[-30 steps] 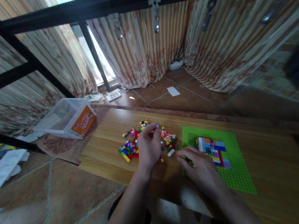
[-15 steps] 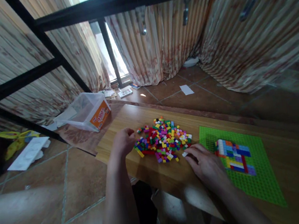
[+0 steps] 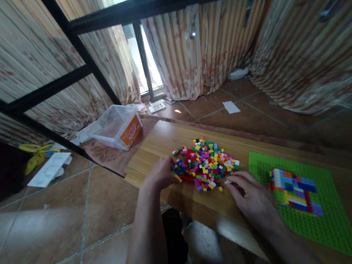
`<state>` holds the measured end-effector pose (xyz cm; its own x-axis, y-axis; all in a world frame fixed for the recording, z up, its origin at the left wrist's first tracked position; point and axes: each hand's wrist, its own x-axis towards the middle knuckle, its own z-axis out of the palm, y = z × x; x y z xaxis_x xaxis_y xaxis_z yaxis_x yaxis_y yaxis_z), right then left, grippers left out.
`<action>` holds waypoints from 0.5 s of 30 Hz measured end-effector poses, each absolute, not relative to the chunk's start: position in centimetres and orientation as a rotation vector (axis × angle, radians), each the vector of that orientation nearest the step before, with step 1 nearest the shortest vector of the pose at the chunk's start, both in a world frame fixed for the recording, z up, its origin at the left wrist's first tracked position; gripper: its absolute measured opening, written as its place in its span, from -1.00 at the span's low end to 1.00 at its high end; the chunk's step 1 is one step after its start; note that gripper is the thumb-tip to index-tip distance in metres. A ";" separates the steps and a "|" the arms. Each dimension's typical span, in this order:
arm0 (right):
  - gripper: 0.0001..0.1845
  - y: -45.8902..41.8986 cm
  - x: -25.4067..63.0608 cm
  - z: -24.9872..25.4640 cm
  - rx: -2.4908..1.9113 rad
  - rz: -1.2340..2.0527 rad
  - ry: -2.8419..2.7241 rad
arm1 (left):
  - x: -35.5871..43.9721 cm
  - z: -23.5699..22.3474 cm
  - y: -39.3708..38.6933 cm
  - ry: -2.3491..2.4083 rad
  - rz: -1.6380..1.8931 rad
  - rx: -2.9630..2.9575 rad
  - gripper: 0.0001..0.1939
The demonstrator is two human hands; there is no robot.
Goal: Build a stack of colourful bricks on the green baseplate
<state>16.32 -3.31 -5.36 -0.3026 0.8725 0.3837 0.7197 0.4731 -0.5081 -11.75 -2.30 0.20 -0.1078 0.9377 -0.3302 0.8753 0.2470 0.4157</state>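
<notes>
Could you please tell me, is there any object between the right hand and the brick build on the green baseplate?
Nothing visible stands between the right hand and the brick build on the green baseplate. The loose brick pile lies on the hand's other side.

Striped curtains (image 3: 182, 61) hang behind a black metal frame (image 3: 151, 4). A clear plastic box (image 3: 104, 123) (orange label (image 3: 131, 130) on one side) stands on a patterned mat (image 3: 107, 156). A white panel (image 3: 48, 169) lies on the tiled floor (image 3: 54, 223), beside a yellow object (image 3: 37, 155). One white sheet (image 3: 231, 107) lies flat near the curtains.
</notes>
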 end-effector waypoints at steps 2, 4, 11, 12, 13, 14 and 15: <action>-0.78 -3.5 15.5 -5.2 -1.251 0.330 -2.061 | -11.6 0.0 -2.2 1.981 0.178 1.654 -0.48; -0.80 -3.6 14.1 -5.1 -1.174 0.327 -2.048 | -11.6 -0.1 -2.2 1.968 0.211 1.654 -0.49; -0.82 -4.3 8.4 -4.8 -1.117 0.220 -2.227 | -11.7 -0.5 -2.1 1.918 0.314 1.666 -0.42; -0.81 -4.4 7.9 -4.8 -1.140 0.203 -2.248 | -11.7 -0.5 -2.1 1.917 0.318 1.666 -0.43; -0.80 -4.4 7.5 -4.8 -1.166 0.186 -2.266 | -11.7 -0.5 -2.1 1.910 0.321 1.667 -0.45; -0.80 -4.5 7.2 -4.9 -1.193 0.169 -2.280 | -11.8 -0.5 -2.2 1.896 0.325 1.668 -0.47; -0.79 -4.5 6.9 -5.0 -1.221 0.150 -2.289 | -11.8 -0.5 -2.2 1.879 0.332 1.672 -0.49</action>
